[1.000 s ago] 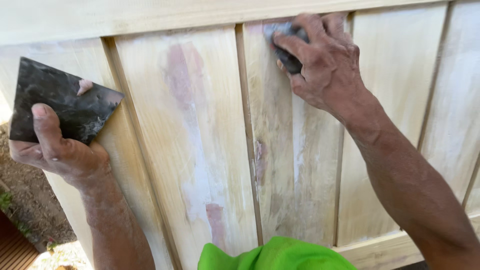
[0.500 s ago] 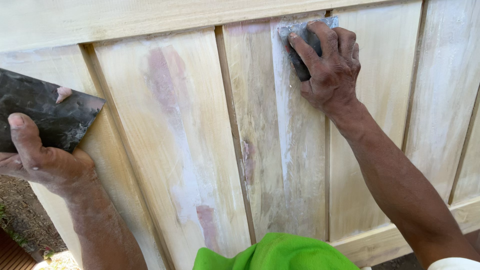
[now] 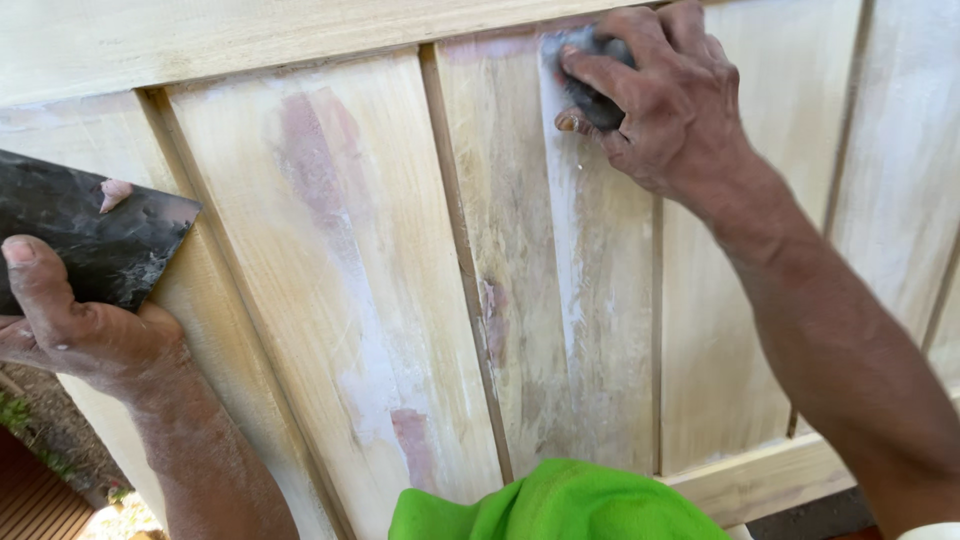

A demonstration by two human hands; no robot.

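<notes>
Right hand point(image 3: 665, 105): closed on a small dark spreader point(image 3: 592, 92), pressed to the wooden panel point(image 3: 380, 300) beneath it. Left hand point(image 3: 70, 320): dark filler board point(image 3: 90, 235) gripped. Filler is best drawn downward with even pressure.

Bright green cloth point(image 3: 560, 505): bottom centre, crumpled, in front of panel's lower rail. Reddish slatted decking point(image 3: 35, 500): bottom left corner, below panel edge. Patch of soil with small green plants point(image 3: 30, 420): left edge, just above decking. White fabric scrap point(image 3: 930, 532): bottom right corner, mostly cut off.
</notes>
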